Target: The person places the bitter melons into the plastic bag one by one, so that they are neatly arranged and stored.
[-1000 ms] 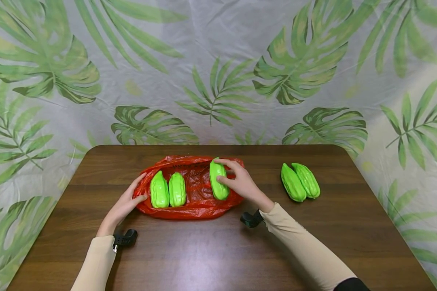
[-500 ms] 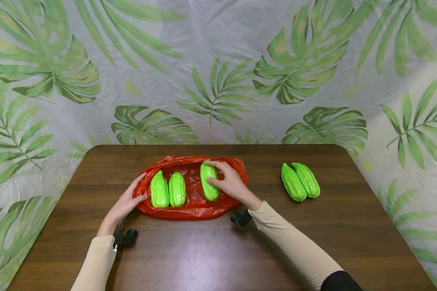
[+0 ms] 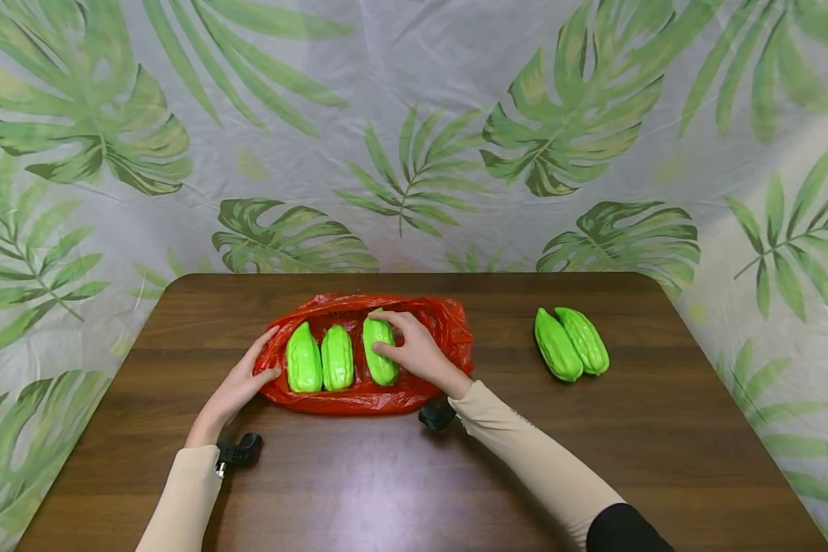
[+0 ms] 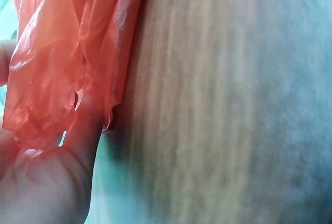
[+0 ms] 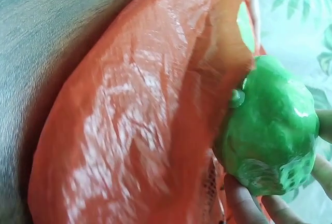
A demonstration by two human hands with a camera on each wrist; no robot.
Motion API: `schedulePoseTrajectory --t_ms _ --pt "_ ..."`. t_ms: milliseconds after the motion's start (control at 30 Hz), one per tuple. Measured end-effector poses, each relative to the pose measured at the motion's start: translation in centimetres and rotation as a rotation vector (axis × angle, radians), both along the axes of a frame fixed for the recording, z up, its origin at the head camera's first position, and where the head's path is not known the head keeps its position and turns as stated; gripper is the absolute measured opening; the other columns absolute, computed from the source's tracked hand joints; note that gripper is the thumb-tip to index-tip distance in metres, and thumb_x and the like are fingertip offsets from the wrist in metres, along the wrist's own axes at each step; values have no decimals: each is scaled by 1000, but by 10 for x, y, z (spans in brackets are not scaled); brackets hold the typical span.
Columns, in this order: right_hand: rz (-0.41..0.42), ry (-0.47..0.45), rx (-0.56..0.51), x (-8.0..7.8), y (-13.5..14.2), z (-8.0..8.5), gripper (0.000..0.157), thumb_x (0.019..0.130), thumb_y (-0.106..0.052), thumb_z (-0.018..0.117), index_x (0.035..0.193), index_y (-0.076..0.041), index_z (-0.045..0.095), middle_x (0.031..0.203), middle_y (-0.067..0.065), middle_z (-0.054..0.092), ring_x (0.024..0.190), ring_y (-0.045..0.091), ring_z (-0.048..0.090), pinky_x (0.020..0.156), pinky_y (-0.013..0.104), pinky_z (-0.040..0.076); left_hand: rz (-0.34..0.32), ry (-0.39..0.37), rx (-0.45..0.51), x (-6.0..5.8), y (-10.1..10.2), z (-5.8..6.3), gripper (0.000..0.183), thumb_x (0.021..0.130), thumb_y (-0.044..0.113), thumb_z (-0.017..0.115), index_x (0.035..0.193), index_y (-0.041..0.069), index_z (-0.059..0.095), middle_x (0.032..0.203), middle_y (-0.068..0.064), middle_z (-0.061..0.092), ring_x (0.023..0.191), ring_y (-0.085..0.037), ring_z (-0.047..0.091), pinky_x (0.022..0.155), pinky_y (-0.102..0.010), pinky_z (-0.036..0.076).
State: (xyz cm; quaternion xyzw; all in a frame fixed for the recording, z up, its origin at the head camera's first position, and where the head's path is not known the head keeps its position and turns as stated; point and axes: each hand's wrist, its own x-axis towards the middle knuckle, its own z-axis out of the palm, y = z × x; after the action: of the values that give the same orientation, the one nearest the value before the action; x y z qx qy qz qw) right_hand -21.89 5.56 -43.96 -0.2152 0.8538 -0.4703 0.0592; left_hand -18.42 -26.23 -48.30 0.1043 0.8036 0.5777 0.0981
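A red plastic bag (image 3: pixel 414 399) lies wide open on the table, its mouth facing up. Two bright green bitter melons, one at the far left (image 3: pixel 304 359) and one beside it (image 3: pixel 337 359), lie side by side inside. My right hand (image 3: pixel 414 349) grips a third bitter melon (image 3: pixel 379 354) between thumb and fingers, within the bag's mouth and just right of that pair. In the right wrist view this melon (image 5: pixel 275 125) shows end-on beside the bag's near wall (image 5: pixel 135 99). My left hand (image 3: pixel 238 387) holds the bag's left end, thumb and fingers about the thin plastic (image 4: pixel 57 53).
Two more bitter melons, one (image 3: pixel 557 346) leaning close to the other (image 3: pixel 583 341), lie to the right of the bag on the brown wooden table (image 3: pixel 359 475). Behind the table's far edge hangs a leaf-patterned cloth (image 3: pixel 414 138). Each wrist wears a black camera.
My right hand has carried its bitter melon leftward inside the bag, closer to the two lying there. The left hand has stayed at the bag's left end.
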Motion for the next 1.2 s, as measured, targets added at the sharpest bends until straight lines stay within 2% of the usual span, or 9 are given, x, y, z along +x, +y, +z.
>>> schedulePoseTrajectory --t_ms 333,600,733,900,1033,1200 --pt "8 -3 62 1 -12 -12 49 91 -20 66 138 -13 53 129 15 48 105 27 52 84 43 46 3 -7 9 2 1 2 73 94 0 51 154 8 11 155 -25 8 138 -45 14 107 -60 17" --pt "12 -31 40 3 -13 -11 47 89 -13 65 135 -11 54 124 18 48 100 31 58 80 38 50 6 -6 -2 2 0 2 73 94 1 51 154 7 10 154 -26 8 137 -46 15 107 -61 18" --pt "14 -27 44 3 -10 -12 47 88 -12 65 134 -11 55 122 17 49 101 31 58 80 37 50 -2 11 -10 2 0 0 72 94 5 51 154 8 11 153 -27 9 136 -48 16 106 -62 18" --pt "15 -16 7 4 -2 -9 45 88 -9 64 133 -9 56 122 21 50 102 33 58 84 43 49 -4 40 -8 3 2 0 71 94 7 52 154 11 14 152 -28 11 134 -48 18 106 -60 23" --pt "14 -19 -22 5 5 -5 45 89 -8 63 133 -8 56 122 22 51 103 33 58 84 42 50 2 10 1 3 2 1 72 94 5 51 154 9 12 153 -27 9 136 -47 15 106 -62 18" --pt "9 -23 -45 5 17 -2 43 90 -6 62 133 -6 55 126 22 52 102 32 60 76 36 53 11 -9 -7 3 2 3 72 94 2 51 154 6 10 154 -27 8 137 -46 16 106 -61 18"
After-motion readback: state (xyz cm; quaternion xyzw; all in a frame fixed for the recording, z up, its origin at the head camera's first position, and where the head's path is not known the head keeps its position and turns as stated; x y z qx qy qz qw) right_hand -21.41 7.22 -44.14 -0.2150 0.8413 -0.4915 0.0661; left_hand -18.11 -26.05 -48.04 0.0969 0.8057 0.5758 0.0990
